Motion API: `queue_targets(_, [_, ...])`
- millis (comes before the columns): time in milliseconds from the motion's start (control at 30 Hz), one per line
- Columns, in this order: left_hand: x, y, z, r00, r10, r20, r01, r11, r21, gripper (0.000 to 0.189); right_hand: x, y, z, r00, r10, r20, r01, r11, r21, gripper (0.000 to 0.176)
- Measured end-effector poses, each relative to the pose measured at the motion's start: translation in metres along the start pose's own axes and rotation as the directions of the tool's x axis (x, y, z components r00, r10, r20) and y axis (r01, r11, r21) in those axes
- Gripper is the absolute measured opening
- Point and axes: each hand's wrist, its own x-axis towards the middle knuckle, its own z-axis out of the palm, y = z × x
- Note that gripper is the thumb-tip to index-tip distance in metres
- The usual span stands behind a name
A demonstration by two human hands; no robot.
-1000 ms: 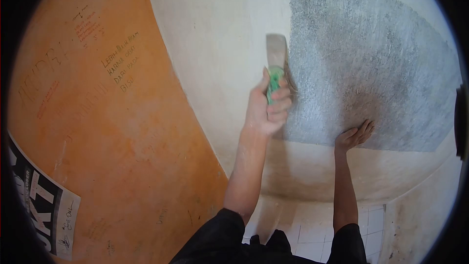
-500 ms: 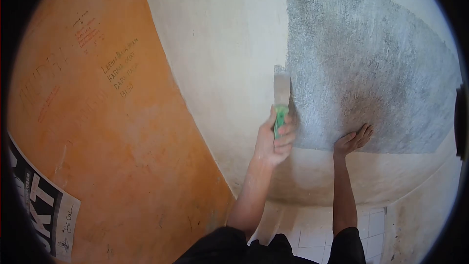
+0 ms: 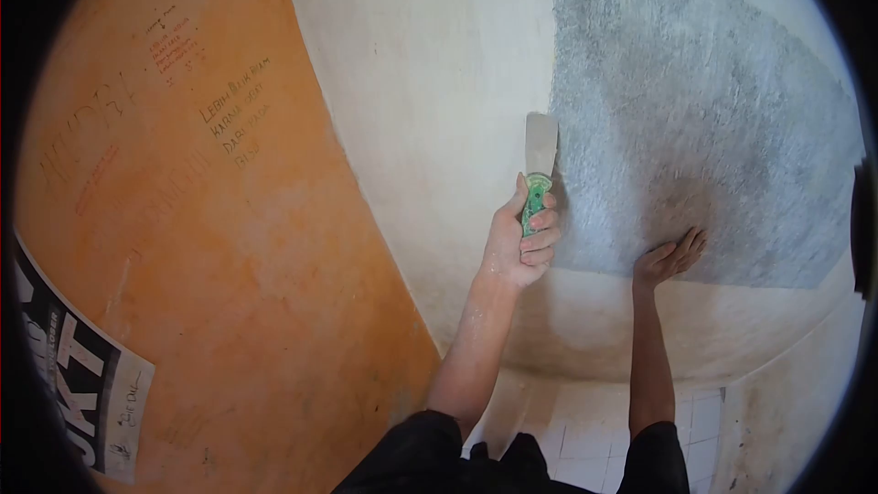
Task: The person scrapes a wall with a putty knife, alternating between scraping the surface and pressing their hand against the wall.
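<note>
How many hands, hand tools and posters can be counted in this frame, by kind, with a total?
Hands: 2 (left hand, right hand)
Hand tools: 1 (green-handled scraper)
Posters: 1 (black-and-white poster, partly cut off)
Total: 4

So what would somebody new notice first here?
Probably the big rough grey patch on the pale wall, upper right. Then the green-handled putty knife in the left hand, at the patch's left edge. The orange wall with handwriting stands out at the left.
</note>
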Motion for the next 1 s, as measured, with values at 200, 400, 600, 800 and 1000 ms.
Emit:
queue_targets(200, [0.019, 0.009, -0.012, 0.98, -0.114, 0.161, 0.127, 0.989, -0.072, 0.046, -0.007, 0.001, 0.0, 1.0, 0.003, 0.001, -0.003, 1.0, -0.015, 0.053])
queue_targets(400, [0.016, 0.014, 0.015, 0.99, 0.018, 0.137, -0.012, 0.999, -0.044, 0.045, -0.004, 0.004, 0.002, 1.0, 0.002, 0.009, -0.002, 1.0, -0.013, 0.053])
queue_targets(600, [-0.01, -0.007, -0.027, 1.0, -0.013, 0.022, 0.015, 0.991, -0.135, 0.046, -0.007, 0.01, 0.002, 1.0, 0.012, 0.02, -0.012, 1.0, -0.013, 0.053])
queue_targets(800, [0.0, 0.014, -0.007, 0.997, -0.036, 0.062, 0.041, 0.996, -0.079, 0.045, -0.005, 0.003, -0.001, 1.0, -0.001, 0.025, 0.002, 1.0, -0.01, 0.053])
queue_targets(1000, [0.011, 0.008, -0.025, 0.992, -0.088, 0.086, 0.099, 0.987, -0.129, 0.05, -0.006, 0.011, 0.002, 0.999, -0.031, 0.016, 0.031, 1.0, 0.003, 0.054])
